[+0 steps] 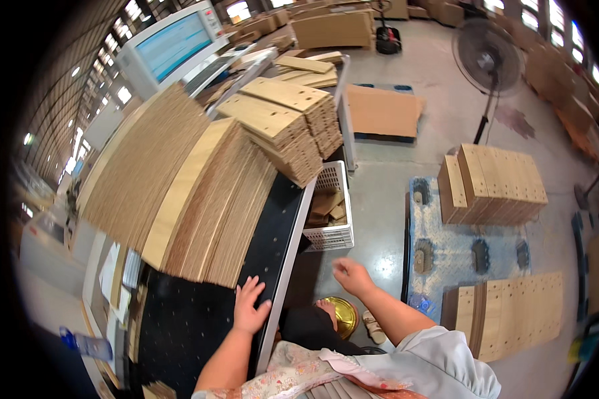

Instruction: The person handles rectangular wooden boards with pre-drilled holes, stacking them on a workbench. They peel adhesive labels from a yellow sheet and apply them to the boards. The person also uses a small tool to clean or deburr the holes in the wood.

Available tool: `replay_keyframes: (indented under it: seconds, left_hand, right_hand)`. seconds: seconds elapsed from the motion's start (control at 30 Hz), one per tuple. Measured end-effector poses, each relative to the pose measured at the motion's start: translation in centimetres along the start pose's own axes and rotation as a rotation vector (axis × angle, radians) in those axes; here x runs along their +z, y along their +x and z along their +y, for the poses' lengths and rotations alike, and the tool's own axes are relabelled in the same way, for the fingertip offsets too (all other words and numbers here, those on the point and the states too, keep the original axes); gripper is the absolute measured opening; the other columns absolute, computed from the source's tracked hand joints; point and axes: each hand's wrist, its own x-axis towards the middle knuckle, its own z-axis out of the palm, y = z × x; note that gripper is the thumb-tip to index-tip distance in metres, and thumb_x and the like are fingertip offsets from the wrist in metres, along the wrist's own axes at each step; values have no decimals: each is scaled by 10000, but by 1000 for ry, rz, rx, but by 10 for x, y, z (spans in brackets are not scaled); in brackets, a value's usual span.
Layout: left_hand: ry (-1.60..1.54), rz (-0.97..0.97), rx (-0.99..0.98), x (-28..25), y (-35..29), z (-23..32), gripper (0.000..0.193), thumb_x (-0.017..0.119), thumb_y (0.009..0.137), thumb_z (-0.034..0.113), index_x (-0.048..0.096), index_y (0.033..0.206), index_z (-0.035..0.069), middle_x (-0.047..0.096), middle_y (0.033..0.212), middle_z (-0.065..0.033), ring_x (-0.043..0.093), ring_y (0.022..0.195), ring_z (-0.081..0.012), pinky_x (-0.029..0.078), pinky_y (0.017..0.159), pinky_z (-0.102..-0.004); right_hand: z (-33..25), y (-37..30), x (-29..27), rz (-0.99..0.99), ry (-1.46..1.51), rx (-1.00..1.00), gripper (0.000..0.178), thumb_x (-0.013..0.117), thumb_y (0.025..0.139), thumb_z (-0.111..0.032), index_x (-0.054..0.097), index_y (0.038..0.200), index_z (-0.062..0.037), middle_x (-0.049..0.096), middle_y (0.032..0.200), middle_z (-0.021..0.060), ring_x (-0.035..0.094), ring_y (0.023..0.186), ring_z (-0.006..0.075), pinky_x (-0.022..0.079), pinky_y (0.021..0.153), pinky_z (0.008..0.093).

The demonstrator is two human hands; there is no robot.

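My left hand (249,307) lies with fingers spread at the edge of a black work surface (186,326), its fingertips close to the near end of a row of wooden boards (236,199) standing on edge. Whether the fingertips touch the boards I cannot tell. Beyond the row, drilled wooden boards (273,116) are piled flat in stacks. Out over the floor, past the table's right edge, my right hand (354,276) is loosely curled and slightly blurred, with nothing visible in it.
A white crate (339,238) of wood offcuts stands beside the table. On the right, a blue pallet (446,249) carries drilled board stacks (502,179). A fan (487,60) stands farther back. A monitor (173,50) is at the far left, a bottle (90,346) at the near left.
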Motion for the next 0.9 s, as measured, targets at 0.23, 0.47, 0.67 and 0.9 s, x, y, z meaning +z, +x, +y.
replay_keyframes:
  seconds: [0.23, 0.47, 0.67, 0.9]
  left_hand:
    - [-1842, 892, 105, 10, -13, 86, 521, 411, 961, 384, 381, 1363, 54, 409, 1400, -128, 409, 1278, -262, 310, 1060, -406]
    - [-1924, 154, -304, -66, -143, 53, 635, 466, 941, 466, 331, 1418, 69, 425, 1408, -107, 423, 1279, -204, 317, 1047, -355]
    - [-1511, 630, -570, -106, -253, -18, 317, 553, 928, 222, 570, 1163, 11, 648, 1069, -140, 629, 985, -227, 486, 848, -312]
    - [-754, 916, -671, -246, -298, -132, 257, 578, 880, 180, 607, 1088, 31, 666, 997, -78, 633, 925, -173, 488, 806, -289]
  right_hand:
    - [-197, -54, 79, -369, -53, -928, 519, 640, 782, -266, 539, 1269, -116, 488, 1327, 127, 368, 1306, 348, 196, 1069, 562]
    - [-183, -43, 169, -451, -295, -628, 422, 581, 838, -243, 547, 1233, -98, 524, 1295, 121, 404, 1285, 312, 266, 1020, 588]
    - [-187, -91, 193, -747, -339, -841, 388, 664, 795, -231, 601, 1145, -74, 575, 1193, 143, 465, 1216, 345, 341, 998, 532]
    - [-172, -104, 212, -698, -587, -850, 345, 664, 763, -252, 642, 1058, -74, 597, 1160, 101, 499, 1172, 321, 292, 1030, 524]
